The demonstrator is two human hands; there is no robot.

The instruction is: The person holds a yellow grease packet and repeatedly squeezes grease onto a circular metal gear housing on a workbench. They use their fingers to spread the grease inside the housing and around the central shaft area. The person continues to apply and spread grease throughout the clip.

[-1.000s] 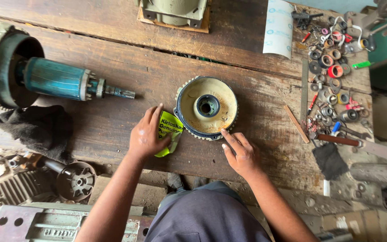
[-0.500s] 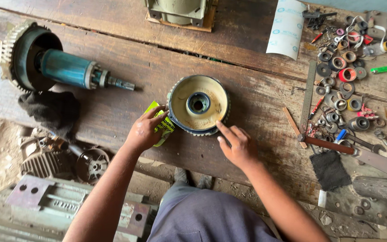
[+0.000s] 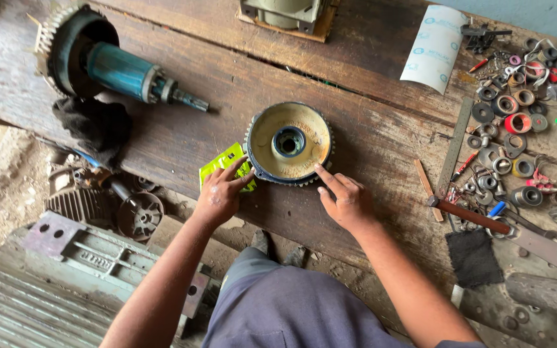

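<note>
Head view, looking straight down on a worn wooden workbench (image 3: 182,135). We noted a round metal end cover (image 3: 289,143) lying flat near the middle of the bench, pale dished face up, blue rim toothed all round, a bearing bore at its centre.

Left hand (image 3: 222,193) sat at the cover's 8 o'clock, fingers loosely spread and gripping nothing, fingertips at the rim, the hand resting on a green packet (image 3: 224,165) that lay against the cover's edge. Right hand (image 3: 346,201) sat at about 5 o'clock, also unclenched; its forefinger stretched out to touch the rim, the other fingers half curled (nothing held in it that we could see).

Around the bench, taken from the cover: at 10 o'clock, a motor rotor (image 3: 111,64) with teal windings and a shaft pointing toward the cover, a dark rag (image 3: 91,122) just below it. At 2 o'clock, a white sheet (image 3: 434,48). At 3 o'clock, a scatter of bearings and washers (image 3: 514,129). At 4 o'clock, a wooden-handled hammer (image 3: 472,216) and a dark cloth patch (image 3: 475,258). Motor housings (image 3: 98,200) lay on the ground off the bench at 8 o'clock.
</note>
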